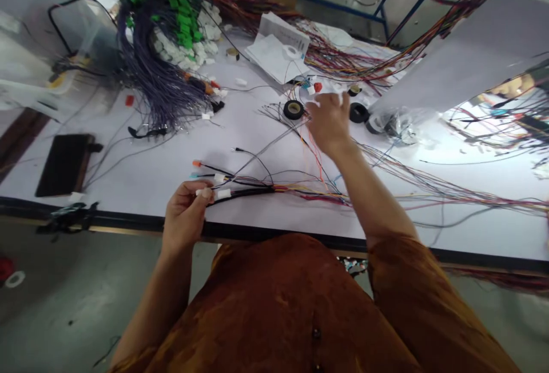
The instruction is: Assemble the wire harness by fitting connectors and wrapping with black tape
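My left hand (186, 213) is closed at the table's front edge, pinching a small white connector (201, 192) between thumb and fingers. Beside it lies a wire harness (274, 189) with black-sleeved branches, another white connector (223, 194) and an orange end piece (197, 163). A thin grey wire (268, 146) runs nearly straight from my left hand up to my right hand (330, 124). The right hand's fingers are bent round the wire's far end, partly hiding it, next to a roll of black tape (294, 110).
A bundle of purple wires (150, 64) with green connectors (182, 12) lies at the back left. A dark phone-like slab (64, 165) rests at left. Papers (278, 50), a second black tape roll (359, 112) and a plastic bag (403, 127) are farther back. Loose wires stretch right.
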A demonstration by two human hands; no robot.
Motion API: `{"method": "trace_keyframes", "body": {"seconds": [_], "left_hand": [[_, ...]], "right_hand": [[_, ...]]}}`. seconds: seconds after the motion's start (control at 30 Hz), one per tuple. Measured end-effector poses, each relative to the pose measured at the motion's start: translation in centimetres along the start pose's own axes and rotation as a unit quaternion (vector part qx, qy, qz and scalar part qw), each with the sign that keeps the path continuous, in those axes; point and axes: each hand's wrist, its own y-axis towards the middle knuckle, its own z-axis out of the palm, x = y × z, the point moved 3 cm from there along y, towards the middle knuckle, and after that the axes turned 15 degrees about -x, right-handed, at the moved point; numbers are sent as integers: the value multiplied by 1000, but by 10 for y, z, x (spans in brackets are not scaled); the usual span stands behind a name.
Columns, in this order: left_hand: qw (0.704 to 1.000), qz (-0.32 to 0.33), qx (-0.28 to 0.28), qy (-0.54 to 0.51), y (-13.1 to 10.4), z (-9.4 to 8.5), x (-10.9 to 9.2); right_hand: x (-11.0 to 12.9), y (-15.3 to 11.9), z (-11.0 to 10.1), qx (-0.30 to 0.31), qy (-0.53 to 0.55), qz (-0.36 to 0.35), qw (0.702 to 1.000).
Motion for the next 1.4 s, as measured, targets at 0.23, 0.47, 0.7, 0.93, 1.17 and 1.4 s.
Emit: {"method": "trace_keyframes", "body": {"seconds": [0.23, 0.47, 0.7, 0.93, 1.17, 1.4], "left_hand": [[1000, -14, -10, 2, 5, 7, 2], [999, 2, -40, 9, 35, -3, 5], [996, -9, -93, -11, 48, -9, 10], [998, 47, -44, -15, 34, -1, -5], [998, 48, -34, -37, 12, 3, -9], [997, 66, -17, -27, 5, 1, -16]], "right_hand": [[108, -86, 92, 165, 148, -147, 964], [62, -102, 104, 141, 117, -55, 982], [20, -120, 73, 66, 61, 49, 995], [70, -86, 90, 148, 150, -75, 975], [67, -76, 88, 184, 147, -16, 972], [71, -99, 63, 104, 248, 57, 961]]}}
